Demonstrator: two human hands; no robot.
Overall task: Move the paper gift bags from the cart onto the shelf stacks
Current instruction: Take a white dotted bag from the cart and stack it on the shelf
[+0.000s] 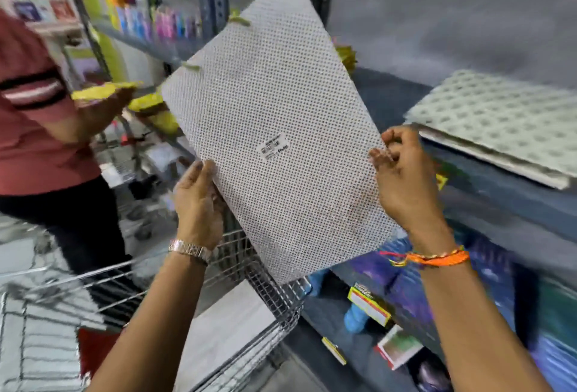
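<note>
A flat white paper gift bag with a fine dot pattern and a barcode sticker is held up in front of me, tilted, above the wire cart. My left hand grips its lower left edge. My right hand pinches its right edge. To the right, a stack of white dotted gift bags lies flat on the grey shelf. The held bag is left of that stack and apart from it.
A person in a red shirt stands at the left holding yellow items. Shelf uprights and coloured goods are behind. Lower shelves at the right hold blue packs and price tags.
</note>
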